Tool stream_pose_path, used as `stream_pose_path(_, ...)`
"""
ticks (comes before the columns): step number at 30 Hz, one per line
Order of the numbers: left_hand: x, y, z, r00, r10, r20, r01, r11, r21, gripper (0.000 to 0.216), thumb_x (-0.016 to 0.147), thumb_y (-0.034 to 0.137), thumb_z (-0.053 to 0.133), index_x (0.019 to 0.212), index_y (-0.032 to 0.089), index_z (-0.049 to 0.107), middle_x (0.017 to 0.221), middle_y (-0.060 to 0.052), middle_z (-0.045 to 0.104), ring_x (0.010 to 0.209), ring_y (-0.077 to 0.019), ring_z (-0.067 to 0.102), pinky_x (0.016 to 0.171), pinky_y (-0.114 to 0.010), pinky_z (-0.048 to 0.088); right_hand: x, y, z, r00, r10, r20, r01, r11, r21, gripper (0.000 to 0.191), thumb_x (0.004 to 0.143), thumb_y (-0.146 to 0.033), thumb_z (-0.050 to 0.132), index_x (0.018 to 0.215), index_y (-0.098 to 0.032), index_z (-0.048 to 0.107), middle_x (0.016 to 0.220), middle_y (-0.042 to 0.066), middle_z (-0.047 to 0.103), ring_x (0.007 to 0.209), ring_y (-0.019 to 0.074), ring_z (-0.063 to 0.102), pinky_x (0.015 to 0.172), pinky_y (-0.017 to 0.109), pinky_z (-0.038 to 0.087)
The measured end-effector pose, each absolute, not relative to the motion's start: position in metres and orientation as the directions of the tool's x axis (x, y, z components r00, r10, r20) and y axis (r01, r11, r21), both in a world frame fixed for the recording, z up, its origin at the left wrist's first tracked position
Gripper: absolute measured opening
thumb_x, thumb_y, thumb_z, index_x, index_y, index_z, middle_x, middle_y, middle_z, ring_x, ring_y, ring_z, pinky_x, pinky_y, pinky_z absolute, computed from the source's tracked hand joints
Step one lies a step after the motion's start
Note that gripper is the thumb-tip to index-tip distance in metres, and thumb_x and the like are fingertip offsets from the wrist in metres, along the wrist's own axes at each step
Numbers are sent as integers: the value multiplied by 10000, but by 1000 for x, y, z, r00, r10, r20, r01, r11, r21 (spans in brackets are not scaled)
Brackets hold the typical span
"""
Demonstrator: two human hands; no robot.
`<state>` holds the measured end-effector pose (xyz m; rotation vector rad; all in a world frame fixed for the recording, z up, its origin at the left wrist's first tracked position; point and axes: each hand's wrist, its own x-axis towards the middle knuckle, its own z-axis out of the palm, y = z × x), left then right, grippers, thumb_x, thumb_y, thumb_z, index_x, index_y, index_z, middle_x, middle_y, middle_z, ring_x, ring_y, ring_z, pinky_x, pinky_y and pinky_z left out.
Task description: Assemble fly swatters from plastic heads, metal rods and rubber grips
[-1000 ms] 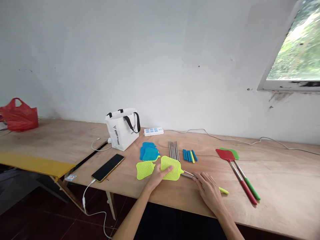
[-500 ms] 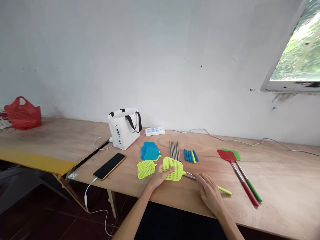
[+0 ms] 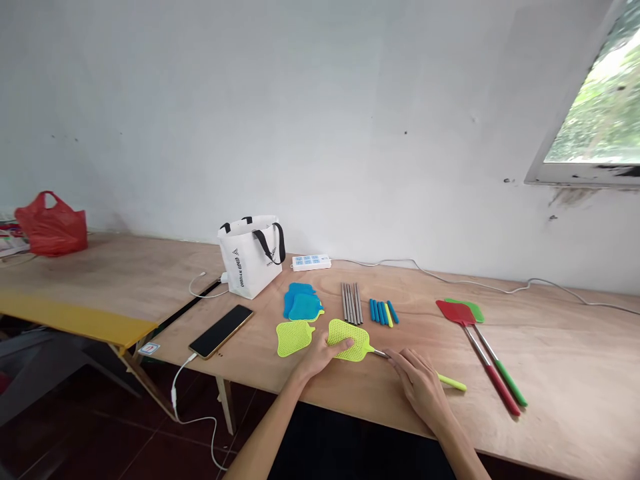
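- Left hand (image 3: pixel 320 357) pinches lime swatter (image 3: pixel 351 335); right hand (image 3: pixel 418 381) covers shaft (image 3: pixel 381 353), closure unclear
- Both near table (image 3: pixel 575 367) front edge
- Open room right of red swatter (image 3: pixel 457 312)
- Pale wall (image 3: pixel 325 133) behind

Left hand (image 3: pixel 316 356) pinching lime mesh head (image 3: pixel 350 331), right hand (image 3: pixel 421 385) over metal rod (image 3: pixel 381 353) (lime handle (image 3: pixel 453 383) beyond)

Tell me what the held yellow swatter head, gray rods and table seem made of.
Yellow head: probably plastic, matte, being thin, evenly perforated and uniformly colored. Rods: likely metal, gray with a slight sheen. Table: seemingly wood, perhaps plywood, fairly smooth, showing brown grain.
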<state>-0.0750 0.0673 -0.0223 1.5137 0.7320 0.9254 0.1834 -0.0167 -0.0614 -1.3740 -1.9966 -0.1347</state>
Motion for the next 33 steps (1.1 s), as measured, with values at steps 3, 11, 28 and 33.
stream_pose_path(3,-73,67,-21,518,842,152,-12,-171,985,456,811,578,754,944,142,767,895,-99,760,860,-252,706,687,-293,566,186,-16,-64,-202,776,597,864,428,-264,372,1060,-256,374,1306,-296,650,881,44,633,803,201,627,741,319,504)
stream_pose_path(11,-76,63,-11,577,791,202,114,-323,940,423,853,553,719,910,138,774,788,-46,719,731,-177,628,660,-243,459,188,-16,-65,-242,740,628,870,452,-197,379,1056,-224,375,1292,-261,669,834,49,616,774,196,598,714,311,472)
stream_pose_path(28,-58,51,-14,575,806,143,35,-199,979,419,854,503,738,1079,151,770,968,-84,779,888,-239,700,754,-300,542,189,-17,-66,-264,692,672,873,468,-138,389,1053,-189,377,1285,-267,679,784,30,596,713,187,575,669,301,428)
stream_pose_path(33,-57,53,-16,562,818,124,22,-165,986,457,832,532,751,1076,146,757,985,-97,772,878,-243,703,723,-302,546,187,-17,-65,-258,706,659,877,457,-147,377,1072,-232,367,1272,-273,683,805,35,620,736,186,598,682,297,441)
